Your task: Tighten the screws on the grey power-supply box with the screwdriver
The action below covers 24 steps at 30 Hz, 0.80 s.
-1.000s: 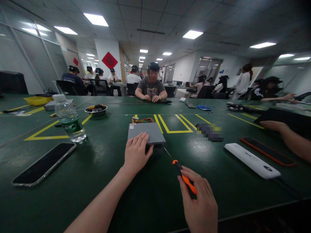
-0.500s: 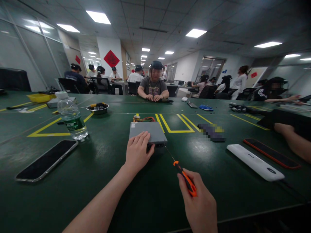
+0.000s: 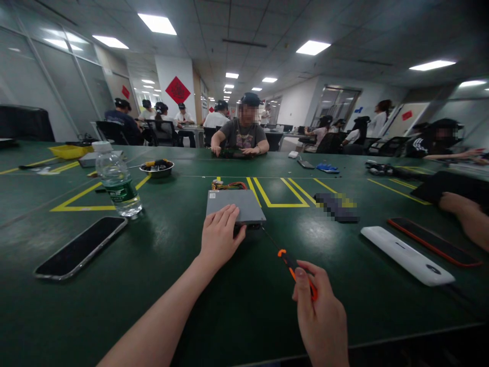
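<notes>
On a green tabletop [image 3: 244,311], the grey metal box [image 3: 250,206] lies flat in front of the operator, with a bundle of coloured wires [image 3: 233,185] at its far edge. The left hand [image 3: 221,232] lies over the near left part of the box: fingers almost straight and close together on the top face, thumb angled down at the near edge. The right hand [image 3: 321,300] is closed around the orange and black handle of a screwdriver [image 3: 288,261]; the shaft points to the near right corner of the box, and contact at the tip cannot be confirmed.

Yellow tape lines [image 3: 287,205] mark out zones on the surface. A phone [image 3: 80,248] and a water bottle [image 3: 118,176] are to the left; a white device [image 3: 407,255] lies to the right. Across the tabletop sits a person in a dark cap [image 3: 251,99]. The room is an office with ceiling light panels [image 3: 313,48], glass partitions on the left and a red diamond-shaped sign [image 3: 178,90] on a pillar.

Labels: a small white sticker [image 3: 213,195] on the box, print too small to read; a green bottle label [image 3: 123,192] with white lettering, not legible
</notes>
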Each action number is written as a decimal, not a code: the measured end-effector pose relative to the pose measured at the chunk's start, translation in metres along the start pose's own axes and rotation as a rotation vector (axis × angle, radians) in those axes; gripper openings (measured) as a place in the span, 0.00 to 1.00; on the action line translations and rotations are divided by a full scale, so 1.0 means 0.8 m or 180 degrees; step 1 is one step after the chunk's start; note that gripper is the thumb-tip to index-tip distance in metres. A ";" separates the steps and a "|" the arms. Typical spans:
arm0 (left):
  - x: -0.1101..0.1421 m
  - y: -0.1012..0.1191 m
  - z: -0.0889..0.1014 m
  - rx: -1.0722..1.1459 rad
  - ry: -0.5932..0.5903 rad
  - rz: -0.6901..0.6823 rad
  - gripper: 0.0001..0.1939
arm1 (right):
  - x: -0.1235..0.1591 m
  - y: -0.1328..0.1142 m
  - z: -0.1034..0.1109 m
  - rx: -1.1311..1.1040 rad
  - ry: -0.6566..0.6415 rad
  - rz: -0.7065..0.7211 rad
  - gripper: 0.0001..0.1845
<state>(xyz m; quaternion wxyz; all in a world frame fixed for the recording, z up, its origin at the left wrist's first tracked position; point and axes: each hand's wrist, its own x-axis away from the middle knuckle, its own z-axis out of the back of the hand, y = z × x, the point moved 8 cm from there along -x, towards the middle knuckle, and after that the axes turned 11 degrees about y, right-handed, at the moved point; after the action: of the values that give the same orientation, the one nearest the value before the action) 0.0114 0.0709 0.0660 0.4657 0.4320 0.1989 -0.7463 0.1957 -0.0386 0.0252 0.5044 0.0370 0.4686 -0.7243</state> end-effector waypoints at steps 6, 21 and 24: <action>0.000 0.000 0.000 -0.0014 -0.0032 0.0017 0.19 | 0.003 -0.030 0.012 -0.0279 0.0319 0.0833 0.14; 0.000 0.000 0.000 -0.0018 -0.0066 0.0044 0.19 | -0.008 -0.007 0.002 0.0115 0.0056 0.0432 0.20; -0.001 0.000 0.000 -0.0012 -0.0072 0.0034 0.19 | -0.001 -0.026 0.007 0.0076 0.0372 0.0875 0.16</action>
<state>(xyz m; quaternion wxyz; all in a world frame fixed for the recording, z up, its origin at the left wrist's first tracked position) 0.0117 0.0715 0.0664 0.4728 0.4237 0.1927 -0.7482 0.1824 -0.0410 0.0418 0.5702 0.1489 0.4790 -0.6506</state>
